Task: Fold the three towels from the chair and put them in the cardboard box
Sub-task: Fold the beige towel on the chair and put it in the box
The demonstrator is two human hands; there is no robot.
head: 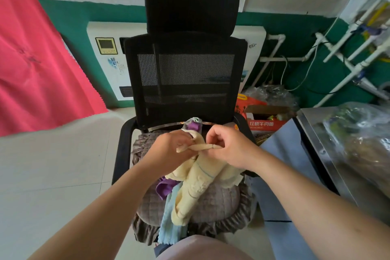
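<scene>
A black mesh office chair (185,74) stands in front of me with a grey quilted cushion (215,202) on its seat. A cream-yellow towel (198,183) hangs bunched over the cushion. My left hand (171,150) and my right hand (228,145) both pinch its twisted top edge, close together above the seat. A purple towel (165,188) lies under the cream one and shows again behind my hands. A light blue towel (168,224) trails off the front of the seat. An open cardboard box (266,120) with red print sits on the floor right of the chair.
A pink cloth (35,65) hangs at the left. A white wall appliance (109,59) stands behind the chair. A steel table (329,154) with plastic bags (363,133) is at the right, white pipes (348,55) beyond it. Pale floor tiles (52,175) lie to the left.
</scene>
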